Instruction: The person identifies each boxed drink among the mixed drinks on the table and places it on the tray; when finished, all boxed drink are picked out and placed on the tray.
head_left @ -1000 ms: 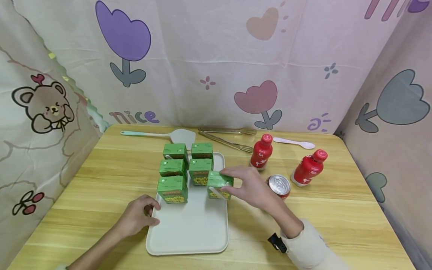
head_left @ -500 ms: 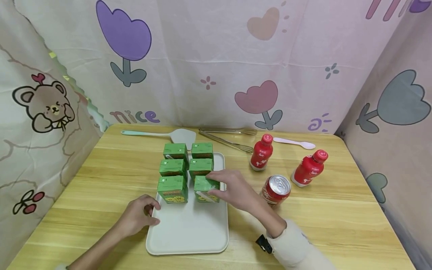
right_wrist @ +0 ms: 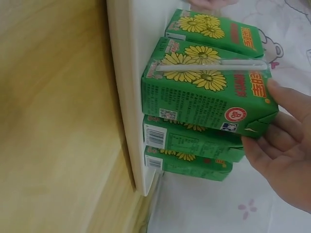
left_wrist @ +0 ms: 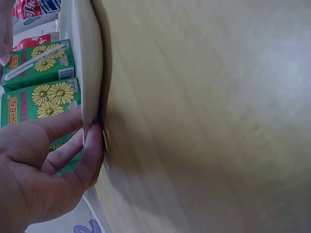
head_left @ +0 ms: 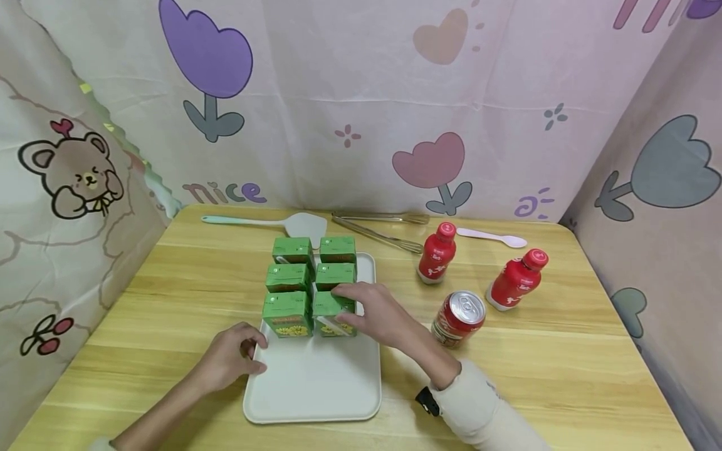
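Observation:
My right hand [head_left: 380, 314] pinches the top of a green juice carton [head_left: 328, 305] between thumb and fingers. This carton stands upright on the white tray [head_left: 314, 382], a wrapped straw [right_wrist: 214, 65] slanting across its flowered front. Beside it is the front-left carton [head_left: 287, 308], and behind them several similar cartons form two columns. My left hand [head_left: 228, 354] grips the tray's left rim; the left wrist view shows thumb and fingers on either side of the rim [left_wrist: 92, 73]. The front half of the tray shows bare.
Right of the tray stand a red drink can [head_left: 459, 318] and two red bottles, one nearer [head_left: 516, 279] and one farther [head_left: 436, 254]. Along the back lie a spatula [head_left: 304, 227], metal tongs [head_left: 378, 235] and a pink spoon [head_left: 493, 237]. Printed cloth [head_left: 338, 175] hangs behind the table.
My right hand has moved the held carton leftward from the tray's right edge to beside the front-left carton, in line with its column. The left hand stays on the rim.

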`<state>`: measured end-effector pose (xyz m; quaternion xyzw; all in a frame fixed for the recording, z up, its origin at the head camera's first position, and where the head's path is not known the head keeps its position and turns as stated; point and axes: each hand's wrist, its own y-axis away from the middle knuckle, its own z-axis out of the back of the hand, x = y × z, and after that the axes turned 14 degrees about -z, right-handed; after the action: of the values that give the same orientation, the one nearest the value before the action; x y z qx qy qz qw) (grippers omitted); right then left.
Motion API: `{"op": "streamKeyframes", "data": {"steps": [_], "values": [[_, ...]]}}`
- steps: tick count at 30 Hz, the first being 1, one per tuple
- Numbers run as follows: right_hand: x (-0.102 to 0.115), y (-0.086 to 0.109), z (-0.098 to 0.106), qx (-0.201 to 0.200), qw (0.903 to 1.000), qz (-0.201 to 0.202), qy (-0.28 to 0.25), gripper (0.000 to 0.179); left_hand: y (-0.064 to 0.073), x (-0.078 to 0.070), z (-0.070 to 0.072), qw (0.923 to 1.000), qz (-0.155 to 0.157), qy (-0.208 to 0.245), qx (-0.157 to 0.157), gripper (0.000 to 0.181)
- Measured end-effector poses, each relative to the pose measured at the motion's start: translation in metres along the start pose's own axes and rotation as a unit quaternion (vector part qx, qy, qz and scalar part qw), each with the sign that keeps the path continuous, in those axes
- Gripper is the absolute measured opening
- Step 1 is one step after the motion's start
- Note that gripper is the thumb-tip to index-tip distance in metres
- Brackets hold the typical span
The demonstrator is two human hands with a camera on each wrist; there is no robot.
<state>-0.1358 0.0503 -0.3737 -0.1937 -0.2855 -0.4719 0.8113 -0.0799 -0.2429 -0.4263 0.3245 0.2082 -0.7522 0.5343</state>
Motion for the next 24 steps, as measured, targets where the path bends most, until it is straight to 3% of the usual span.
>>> {"op": "streamKeyframes", "data": {"steps": [6,12,19,22,24], "values": [[0.001,0.001,0.004,0.024,0.9995,-0.020,-0.001,0.046,-0.006,0.003,0.006,0.9997,-0.018,-0.016,0.004,0.029],[-0.004,0.021,0.019,-0.009,0.9997,-0.022,-0.002,0.050,-0.011,0.012,0.016,0.9978,-0.054,-0.034,-0.019,0.020],[-0.025,0.059,0.054,-0.106,0.9942,-0.022,-0.003,0.052,-0.025,0.030,0.031,0.9909,-0.090,-0.086,-0.050,0.016],[-0.038,0.080,0.072,-0.179,0.9831,-0.036,0.017,0.058,-0.033,0.040,0.040,0.9841,-0.104,-0.127,-0.067,0.017],[-0.048,0.096,0.086,-0.223,0.9719,-0.067,0.035,0.063,-0.038,0.045,0.047,0.9810,-0.109,-0.144,-0.073,0.020]]}}
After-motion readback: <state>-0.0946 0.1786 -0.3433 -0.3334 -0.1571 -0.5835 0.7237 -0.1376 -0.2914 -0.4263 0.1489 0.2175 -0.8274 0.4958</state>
